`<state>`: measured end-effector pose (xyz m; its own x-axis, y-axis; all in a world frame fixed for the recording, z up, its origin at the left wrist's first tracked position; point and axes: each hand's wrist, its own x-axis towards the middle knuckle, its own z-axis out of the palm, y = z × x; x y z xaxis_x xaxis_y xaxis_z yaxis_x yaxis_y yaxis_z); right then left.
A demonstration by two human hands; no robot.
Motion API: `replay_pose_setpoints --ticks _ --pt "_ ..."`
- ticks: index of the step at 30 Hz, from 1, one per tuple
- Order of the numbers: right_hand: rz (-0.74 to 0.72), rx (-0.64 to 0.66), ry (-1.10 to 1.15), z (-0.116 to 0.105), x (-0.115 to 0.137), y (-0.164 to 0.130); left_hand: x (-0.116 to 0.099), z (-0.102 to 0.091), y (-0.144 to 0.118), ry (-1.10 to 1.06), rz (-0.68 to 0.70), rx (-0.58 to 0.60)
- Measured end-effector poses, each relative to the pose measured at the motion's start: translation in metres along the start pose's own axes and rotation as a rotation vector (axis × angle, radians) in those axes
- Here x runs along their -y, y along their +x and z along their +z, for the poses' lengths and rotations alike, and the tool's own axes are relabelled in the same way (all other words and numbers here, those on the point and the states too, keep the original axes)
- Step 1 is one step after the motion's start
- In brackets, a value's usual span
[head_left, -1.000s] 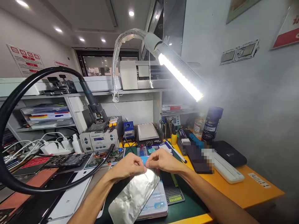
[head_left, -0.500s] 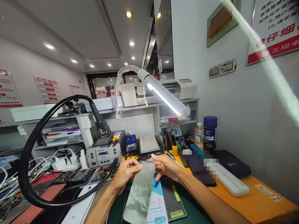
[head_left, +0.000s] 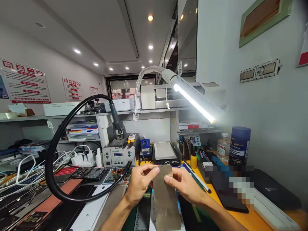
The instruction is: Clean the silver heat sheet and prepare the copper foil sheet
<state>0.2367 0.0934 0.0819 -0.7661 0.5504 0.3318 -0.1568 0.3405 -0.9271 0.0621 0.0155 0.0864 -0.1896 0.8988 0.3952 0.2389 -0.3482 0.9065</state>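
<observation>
Upright between my hands is a thin, grey-brown, phone-shaped sheet [head_left: 166,200] with rounded corners; its exact kind I cannot tell. My left hand [head_left: 141,182] pinches its upper left edge, thumb in front and fingers behind. Opposite it, my right hand [head_left: 186,186] grips the upper right edge, the thumb flat on the face. Mostly hidden behind the sheet lies a blue and white printed packet [head_left: 152,219]. Under that are a black ridged mat [head_left: 142,214] and a green work surface.
A black hose [head_left: 49,170] loops at the left from a grey soldering station [head_left: 119,155]. Phone parts [head_left: 89,173] cover the left side. A lit lamp [head_left: 194,99] hangs above. At the right lie a dark phone [head_left: 227,192], a white case [head_left: 274,208] and a blue can [head_left: 239,146].
My right thumb has come onto the sheet's right edge. The sheet has turned from a slant to nearly straight, and its face looks darker. The view has swung left.
</observation>
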Motion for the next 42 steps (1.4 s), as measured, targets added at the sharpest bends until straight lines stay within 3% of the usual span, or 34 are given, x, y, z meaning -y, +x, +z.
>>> replay_pose_setpoints --ticks 8,16,26,32,35,39,42 --pt "-0.117 -0.217 -0.228 -0.001 -0.003 -0.002 -0.012 0.0 -0.012 0.157 0.194 -0.191" --pt "-0.223 -0.276 -0.392 -0.001 -0.007 -0.006 -0.014 -0.001 -0.017 0.203 0.298 -0.187" --pt "-0.067 -0.196 -0.116 0.002 0.001 -0.005 -0.019 0.002 -0.022 0.093 0.288 -0.198" --pt "0.056 -0.157 0.084 0.007 -0.008 -0.009 -0.016 -0.005 -0.019 -0.127 -0.003 -0.159" --pt "0.178 -0.155 0.199 0.005 -0.009 -0.009 -0.013 -0.012 -0.012 -0.093 -0.084 -0.1" --pt "0.328 -0.122 0.226 -0.005 -0.003 -0.005 -0.012 -0.023 -0.005 -0.023 -0.197 0.064" --pt "0.352 -0.045 0.177 -0.015 0.0 -0.001 -0.011 -0.031 -0.002 -0.008 -0.326 0.246"
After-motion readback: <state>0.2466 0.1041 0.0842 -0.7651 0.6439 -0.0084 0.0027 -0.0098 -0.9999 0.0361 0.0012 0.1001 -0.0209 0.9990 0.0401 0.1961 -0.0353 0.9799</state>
